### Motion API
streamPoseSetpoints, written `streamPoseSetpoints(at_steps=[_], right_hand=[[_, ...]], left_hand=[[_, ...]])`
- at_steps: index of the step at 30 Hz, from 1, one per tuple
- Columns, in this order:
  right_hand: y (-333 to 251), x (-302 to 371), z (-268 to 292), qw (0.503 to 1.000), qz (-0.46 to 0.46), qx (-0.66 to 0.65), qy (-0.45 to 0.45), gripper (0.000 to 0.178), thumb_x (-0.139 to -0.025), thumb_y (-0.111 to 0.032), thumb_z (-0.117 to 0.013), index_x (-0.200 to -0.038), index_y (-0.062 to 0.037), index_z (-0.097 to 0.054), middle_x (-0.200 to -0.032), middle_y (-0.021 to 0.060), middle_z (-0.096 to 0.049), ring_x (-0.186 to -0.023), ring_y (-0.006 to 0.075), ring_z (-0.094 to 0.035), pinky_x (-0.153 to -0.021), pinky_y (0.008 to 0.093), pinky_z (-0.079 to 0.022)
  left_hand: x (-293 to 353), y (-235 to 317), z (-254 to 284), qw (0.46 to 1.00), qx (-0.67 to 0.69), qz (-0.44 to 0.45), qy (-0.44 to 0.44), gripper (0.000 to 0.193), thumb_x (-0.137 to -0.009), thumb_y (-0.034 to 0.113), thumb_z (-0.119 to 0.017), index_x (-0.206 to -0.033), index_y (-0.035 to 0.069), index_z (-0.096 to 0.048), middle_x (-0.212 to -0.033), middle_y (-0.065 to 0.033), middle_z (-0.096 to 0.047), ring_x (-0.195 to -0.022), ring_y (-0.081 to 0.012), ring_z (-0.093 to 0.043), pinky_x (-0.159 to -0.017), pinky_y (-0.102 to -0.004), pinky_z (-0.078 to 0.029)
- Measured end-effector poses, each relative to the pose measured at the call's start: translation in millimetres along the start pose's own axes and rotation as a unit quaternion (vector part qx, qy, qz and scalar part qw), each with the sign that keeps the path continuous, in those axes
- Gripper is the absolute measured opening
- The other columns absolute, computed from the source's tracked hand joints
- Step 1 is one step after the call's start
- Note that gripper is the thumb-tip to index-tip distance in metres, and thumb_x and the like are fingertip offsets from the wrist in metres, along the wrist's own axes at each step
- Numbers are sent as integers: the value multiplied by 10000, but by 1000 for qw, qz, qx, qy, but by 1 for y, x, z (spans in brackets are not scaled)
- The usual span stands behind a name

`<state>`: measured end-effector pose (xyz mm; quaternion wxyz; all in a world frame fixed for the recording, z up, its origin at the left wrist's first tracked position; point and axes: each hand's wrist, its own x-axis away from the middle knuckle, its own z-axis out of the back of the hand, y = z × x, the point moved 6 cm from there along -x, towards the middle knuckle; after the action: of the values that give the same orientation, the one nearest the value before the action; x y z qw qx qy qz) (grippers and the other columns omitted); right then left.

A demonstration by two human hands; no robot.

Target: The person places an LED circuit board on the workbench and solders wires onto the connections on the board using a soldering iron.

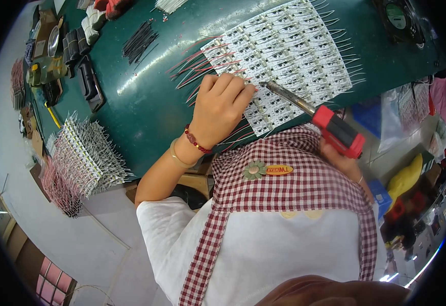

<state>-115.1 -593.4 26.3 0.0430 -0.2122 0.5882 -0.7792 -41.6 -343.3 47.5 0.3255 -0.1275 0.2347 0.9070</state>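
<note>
My left hand [222, 102] rests over the near-left part of a white circuit board panel [304, 56], its fingers pinched together. A bit of red at the fingertips looks like the end of a red wire [256, 90]; most of it is hidden by the hand. My right hand [339, 159] is wrapped round the red and black handle of a soldering iron [340, 133]. The iron's dark tip reaches the panel just right of my left fingertips. Red and dark wires stick out from the panel's left edge, white wires from its right edge.
The panel lies on a green table [146, 109]. Loose black tubes [140, 42] lie at the back left, near a black tool [89, 84]. A stack of wired boards [88, 155] stands at the left edge. A round black device [399, 23] sits at the far right.
</note>
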Motion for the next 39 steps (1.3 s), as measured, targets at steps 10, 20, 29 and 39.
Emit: streamPoseSetpoints(at_steps=[10, 20, 29, 39], right_hand=[[-6, 0, 1, 998, 19, 28, -49, 263, -845, -177, -669, -1041, -15, -599, -871, 26, -616, -783, 124, -576, -688, 282, -455], [-2, 2, 0, 996, 33, 65, -57, 237, -851, -167, -664, -1029, -23, -600, -885, 18, -605, -807, 115, -570, -712, 277, -450], [7, 8, 4, 999, -27, -31, 15, 171, -746, -106, -682, -876, -3, -640, -767, 75, -632, -664, 169, -612, -606, 282, -483], [18, 12, 3, 999, 17, 23, 23, 150, -787, -136, -683, -888, -29, -654, -772, 56, -647, -686, 193, -625, -627, 300, -477]], left_hand=[[2, 5, -4, 1000, -14, -4, -14, 228, -676, 20, -631, -896, 67, -664, -747, -26, -488, -753, -196, -512, -664, -330, -373], [1, 7, -4, 1000, -22, -4, -21, 233, -681, 11, -623, -909, 47, -660, -740, -33, -474, -753, -201, -504, -665, -335, -367], [2, 11, -5, 997, -69, -5, -39, 205, -698, 31, -617, -897, 67, -648, -766, -25, -499, -766, -185, -516, -674, -328, -371], [2, 14, -5, 995, -91, -4, -39, 198, -723, 66, -599, -914, 75, -650, -777, -21, -508, -769, -176, -520, -683, -326, -373]])
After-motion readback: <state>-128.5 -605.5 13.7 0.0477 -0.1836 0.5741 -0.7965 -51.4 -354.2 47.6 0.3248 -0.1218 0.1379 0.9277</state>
